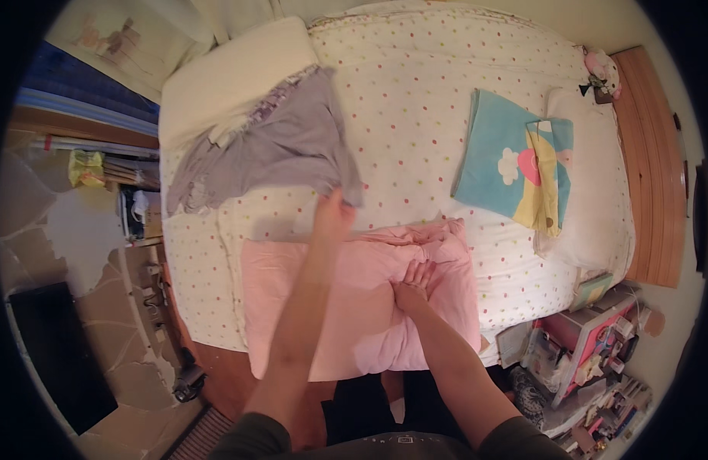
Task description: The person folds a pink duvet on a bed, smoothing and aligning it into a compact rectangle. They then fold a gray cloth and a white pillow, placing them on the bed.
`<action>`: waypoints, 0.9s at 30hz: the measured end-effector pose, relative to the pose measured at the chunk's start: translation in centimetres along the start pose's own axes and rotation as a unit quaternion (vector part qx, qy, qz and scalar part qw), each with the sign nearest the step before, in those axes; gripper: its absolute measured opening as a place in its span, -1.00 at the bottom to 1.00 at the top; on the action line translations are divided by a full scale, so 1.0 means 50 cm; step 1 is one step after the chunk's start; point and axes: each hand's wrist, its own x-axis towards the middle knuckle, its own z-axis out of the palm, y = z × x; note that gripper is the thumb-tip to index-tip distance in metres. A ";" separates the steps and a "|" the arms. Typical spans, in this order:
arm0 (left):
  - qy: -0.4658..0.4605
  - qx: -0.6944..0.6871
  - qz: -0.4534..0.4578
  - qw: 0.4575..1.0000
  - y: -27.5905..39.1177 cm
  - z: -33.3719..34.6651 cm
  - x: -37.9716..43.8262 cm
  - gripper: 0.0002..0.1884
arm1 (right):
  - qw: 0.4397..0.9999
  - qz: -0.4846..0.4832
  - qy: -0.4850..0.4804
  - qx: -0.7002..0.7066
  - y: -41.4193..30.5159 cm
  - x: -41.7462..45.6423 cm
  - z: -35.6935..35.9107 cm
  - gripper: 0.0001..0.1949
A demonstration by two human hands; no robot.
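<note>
My left hand (pixel 334 215) pinches the lower right corner of a grey-purple garment with lace trim (pixel 291 144), which lies spread on the left side of the bed. My right hand (pixel 414 284) rests with fingers spread on a pink pillow or folded bedding (pixel 354 299) at the near edge of the bed. The top right of that pink fabric is bunched and wrinkled. A folded teal cloth with a cloud and yellow print (pixel 492 155) lies farther right on the dotted bedsheet (pixel 406 126).
A cream pillow or cushion (pixel 233 80) lies at the bed's upper left, a pale pillow (pixel 595 201) at the right by the wooden headboard (pixel 650 172). A cluttered bedside unit (pixel 578 356) stands at lower right. A plush toy (pixel 602 68) sits in the upper right corner.
</note>
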 end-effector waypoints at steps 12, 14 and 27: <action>-0.390 0.409 -0.278 0.777 0.270 0.272 -0.783 -0.70 | 0.800 -0.060 -0.230 0.551 0.155 -0.234 -0.215 -0.33; -0.341 0.459 -0.305 0.761 0.275 0.232 -0.815 -0.62 | 0.708 -0.039 -0.283 0.646 0.169 -0.303 -0.253 -0.33; -0.315 0.481 -0.160 0.802 0.340 0.308 -0.828 -0.67 | 0.502 -0.038 -0.264 0.822 0.287 -0.504 -0.345 -0.30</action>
